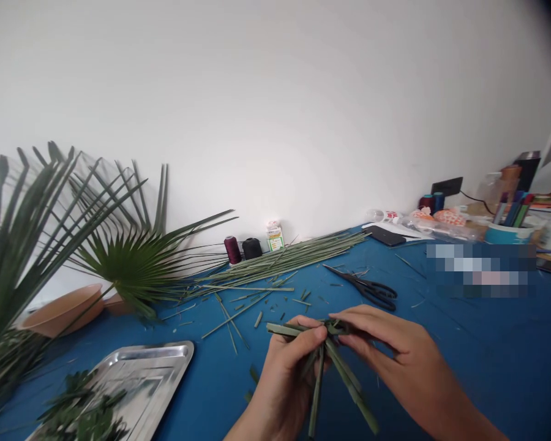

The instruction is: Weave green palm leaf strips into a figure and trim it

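Green palm leaf strips cross and fold together at a small knot between my two hands, their loose ends hanging down and one end sticking out to the left. My left hand is closed on the strips, thumb pressed on top near the crossing. From the other side, the fingertips of my right hand pinch the folded part. Fingers cover some of the knot. Beyond my hands, black-handled scissors lie on the blue table, blades pointing to the back left.
On the left, a metal tray holds woven green pieces. Behind it are palm fans and an orange basin. A long bundle of cut strips lies along the wall beside thread spools. A pen cup stands at right.
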`<action>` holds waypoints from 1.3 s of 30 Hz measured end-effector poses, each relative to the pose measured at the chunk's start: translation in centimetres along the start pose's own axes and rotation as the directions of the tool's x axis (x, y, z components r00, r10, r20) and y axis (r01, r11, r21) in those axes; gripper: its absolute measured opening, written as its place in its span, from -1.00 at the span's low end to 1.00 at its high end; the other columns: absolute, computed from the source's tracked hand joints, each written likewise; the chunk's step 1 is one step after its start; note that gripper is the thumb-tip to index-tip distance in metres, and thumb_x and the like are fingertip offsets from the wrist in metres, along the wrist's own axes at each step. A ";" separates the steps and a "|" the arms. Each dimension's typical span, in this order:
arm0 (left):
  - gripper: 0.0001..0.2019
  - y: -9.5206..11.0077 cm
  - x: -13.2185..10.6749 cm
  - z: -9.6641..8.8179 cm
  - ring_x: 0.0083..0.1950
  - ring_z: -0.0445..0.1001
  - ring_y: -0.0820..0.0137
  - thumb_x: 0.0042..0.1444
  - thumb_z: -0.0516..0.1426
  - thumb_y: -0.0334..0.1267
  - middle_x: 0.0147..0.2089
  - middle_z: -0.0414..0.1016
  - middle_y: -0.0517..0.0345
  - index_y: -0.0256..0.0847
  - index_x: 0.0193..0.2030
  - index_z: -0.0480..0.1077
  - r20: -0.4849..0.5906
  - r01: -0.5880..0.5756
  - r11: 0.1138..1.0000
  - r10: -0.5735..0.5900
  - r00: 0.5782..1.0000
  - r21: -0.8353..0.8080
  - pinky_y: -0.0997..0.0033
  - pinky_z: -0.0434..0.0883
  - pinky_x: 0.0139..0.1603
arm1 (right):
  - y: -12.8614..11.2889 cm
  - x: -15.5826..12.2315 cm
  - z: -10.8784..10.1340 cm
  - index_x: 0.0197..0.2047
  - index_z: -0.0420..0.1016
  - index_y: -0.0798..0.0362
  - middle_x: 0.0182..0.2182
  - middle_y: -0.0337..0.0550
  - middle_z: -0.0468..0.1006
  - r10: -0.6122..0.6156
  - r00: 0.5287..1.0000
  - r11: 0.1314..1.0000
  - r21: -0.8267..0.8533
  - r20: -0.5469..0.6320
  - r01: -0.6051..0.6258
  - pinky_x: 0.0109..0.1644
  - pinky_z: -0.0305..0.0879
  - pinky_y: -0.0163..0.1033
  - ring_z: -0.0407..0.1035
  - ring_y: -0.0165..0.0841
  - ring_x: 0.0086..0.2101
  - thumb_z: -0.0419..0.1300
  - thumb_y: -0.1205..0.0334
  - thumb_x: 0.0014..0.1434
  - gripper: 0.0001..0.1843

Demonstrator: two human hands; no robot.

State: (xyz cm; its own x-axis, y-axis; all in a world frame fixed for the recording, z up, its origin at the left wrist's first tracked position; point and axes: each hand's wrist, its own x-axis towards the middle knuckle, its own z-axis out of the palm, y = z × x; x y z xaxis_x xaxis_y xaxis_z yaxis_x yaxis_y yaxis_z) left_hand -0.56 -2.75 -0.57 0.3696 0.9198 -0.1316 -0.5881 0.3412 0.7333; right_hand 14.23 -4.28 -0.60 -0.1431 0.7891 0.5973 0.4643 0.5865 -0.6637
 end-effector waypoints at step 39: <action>-0.82 0.2 -0.9 0.1 -0.55 0.43 0.50 -0.30 0.33 -0.38 -0.58 0.49 0.13 -0.29 -0.51 0.43 0.188 -0.039 0.999 0.035 0.982 0.019 0.62 0.25 -0.55 | 3.5 0.9 -1.2 -0.16 0.34 0.16 -0.41 -0.06 0.47 -0.616 0.729 0.676 -0.273 0.298 0.684 -0.39 0.30 -0.22 0.31 -0.33 -0.40 -0.02 0.56 0.05 -0.70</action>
State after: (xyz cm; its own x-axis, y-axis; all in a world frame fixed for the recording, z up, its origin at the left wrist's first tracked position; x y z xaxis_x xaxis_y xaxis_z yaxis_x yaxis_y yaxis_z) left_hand -0.89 -3.55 -0.24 0.4776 0.8783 0.0217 -0.5884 0.3014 0.7503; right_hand 16.76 -1.74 -1.91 -0.6509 0.2679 0.7103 0.4551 0.8866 0.0827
